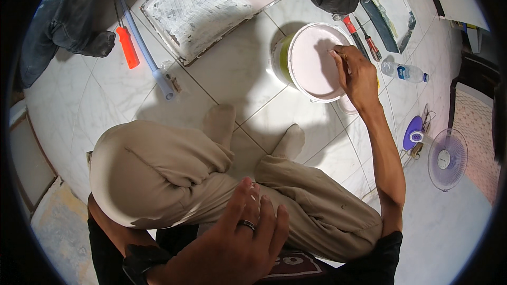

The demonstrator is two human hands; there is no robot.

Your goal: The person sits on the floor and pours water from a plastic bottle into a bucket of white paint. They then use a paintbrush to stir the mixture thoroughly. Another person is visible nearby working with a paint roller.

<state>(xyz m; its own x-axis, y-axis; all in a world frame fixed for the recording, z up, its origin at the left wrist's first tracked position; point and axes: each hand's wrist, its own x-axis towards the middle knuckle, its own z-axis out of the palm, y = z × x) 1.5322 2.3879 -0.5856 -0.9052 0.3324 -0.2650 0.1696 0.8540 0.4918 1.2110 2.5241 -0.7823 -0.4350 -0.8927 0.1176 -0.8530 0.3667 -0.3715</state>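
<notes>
My right hand reaches over a round bucket with a green side and a white rim. Pale pink paint fills it, and the hand's shadow falls on the surface. The thumb and fingers are pinched together just above the paint at the right side; whatever is between them, if anything, is too small to make out. My left hand is raised in front of my lap with its fingers stretched out. It wears a dark ring, and whitish specks show near its fingertips. Nothing is held in it.
A paint-smeared tray lies ahead. An orange-handled screwdriver and a pale blue tube are at left, near another person's leg. Rightward are red-and-black tools, a dark tray, a water bottle and a fan.
</notes>
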